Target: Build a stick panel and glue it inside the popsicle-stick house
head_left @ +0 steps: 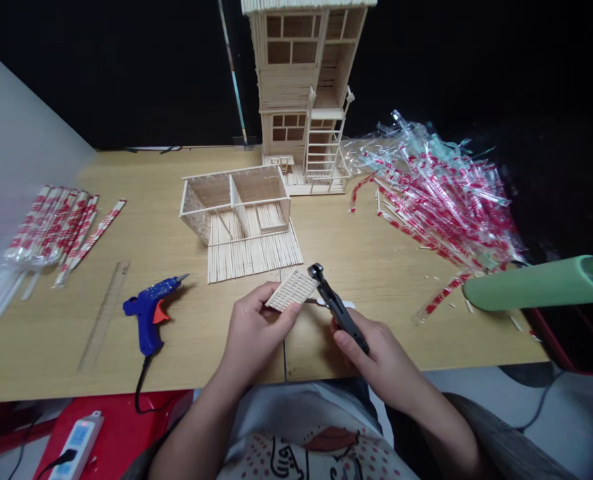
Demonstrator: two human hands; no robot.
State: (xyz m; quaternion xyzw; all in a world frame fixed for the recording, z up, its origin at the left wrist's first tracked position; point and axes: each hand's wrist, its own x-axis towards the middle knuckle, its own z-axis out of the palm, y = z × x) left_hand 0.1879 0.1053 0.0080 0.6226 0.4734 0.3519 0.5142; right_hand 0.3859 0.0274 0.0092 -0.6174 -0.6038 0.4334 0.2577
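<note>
Loads of bare table [196, 330] along the front edge [101, 392] between left hand [254, 320] and glue gun [149, 315]. Left's pinching a slatted panel [291, 291], right hand [371, 348] grips a black tool [340, 310], and a stick model [256, 257] crowds just beyond.

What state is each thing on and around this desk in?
Small pale wooden slatted panel: held in left hand.
Black hand tool: gripped in right hand.
Blue plastic glue gun: lying on its side, unheld.
Long transparent ruler: lying flat.
Low pale wooden two-room model: open on top.
Tall pale wooden house model: upright, roofed.
Clear red-printed wrappers: heaped loosely.
White rectangular power strip: black plug inserted.
</note>
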